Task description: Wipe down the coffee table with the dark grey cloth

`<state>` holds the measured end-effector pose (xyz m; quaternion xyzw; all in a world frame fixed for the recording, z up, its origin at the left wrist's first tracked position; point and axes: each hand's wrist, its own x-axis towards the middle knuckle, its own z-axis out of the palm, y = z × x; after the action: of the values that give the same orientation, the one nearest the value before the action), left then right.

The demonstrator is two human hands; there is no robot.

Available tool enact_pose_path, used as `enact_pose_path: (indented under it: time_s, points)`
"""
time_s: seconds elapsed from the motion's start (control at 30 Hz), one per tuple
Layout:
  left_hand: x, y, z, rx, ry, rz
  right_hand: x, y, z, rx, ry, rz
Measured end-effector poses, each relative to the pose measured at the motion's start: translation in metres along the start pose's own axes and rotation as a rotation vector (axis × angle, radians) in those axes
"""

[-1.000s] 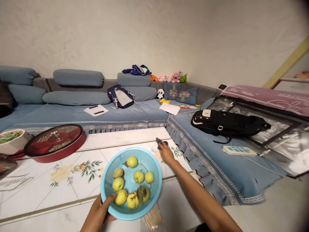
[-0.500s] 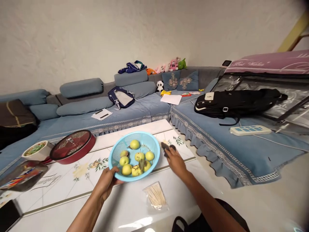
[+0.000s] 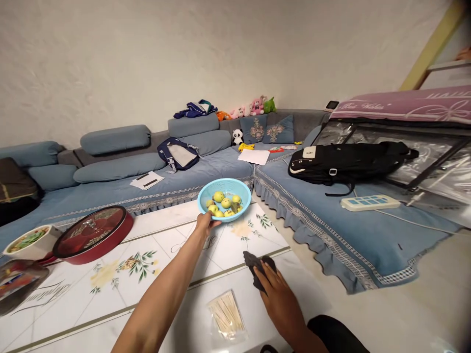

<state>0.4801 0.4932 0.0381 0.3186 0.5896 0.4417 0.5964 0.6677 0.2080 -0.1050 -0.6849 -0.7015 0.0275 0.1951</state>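
Observation:
My left hand (image 3: pixel 206 223) grips the near-left rim of a light-blue plastic colander (image 3: pixel 235 186), held out over the far end of the table. Several small yellow-green fruits (image 3: pixel 218 196) lie in it, a few with brown marks. My right hand (image 3: pixel 278 294) presses a dark grey cloth (image 3: pixel 251 261) onto the tabletop near the right edge, fingers stretched over it. To the left of that hand, a clear bag of thin wooden sticks (image 3: pixel 227 314) lies on the table.
On the left of the white patterned table (image 3: pixel 165 274) stand a round red lidded box (image 3: pixel 93 235), a white bowl (image 3: pixel 31 239) and a transparent container (image 3: pixel 18 284). Around it runs a blue sofa (image 3: pixel 206 169) with a black backpack (image 3: pixel 349 162) and a power strip (image 3: pixel 370 202).
The colander has moved away from me, toward the table's far right end, with my left arm stretching out. My right hand has drawn nearer to me with the cloth.

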Motion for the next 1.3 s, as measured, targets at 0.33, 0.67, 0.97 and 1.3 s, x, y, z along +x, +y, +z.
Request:
enact_pose_path:
  time_s: [0.33, 0.67, 0.97, 1.3]
  points:
    - [0.007, -0.007, 0.011, 0.319, -0.1, 0.079, 0.016, -0.003, -0.002, -0.066, -0.023, 0.001]
    - [-0.196, -0.174, -0.143, 0.958, -0.17, 0.876, 0.145, -0.037, -0.023, 0.017, -0.081, 0.368]
    - [-0.214, -0.207, -0.139, 1.094, 0.036, 1.122, 0.17, -0.139, 0.002, 0.195, -0.272, -0.188]
    - [-0.243, -0.207, -0.172, 1.057, -0.2, 1.193, 0.088, 0.001, -0.039, 0.02, -0.073, 0.265]
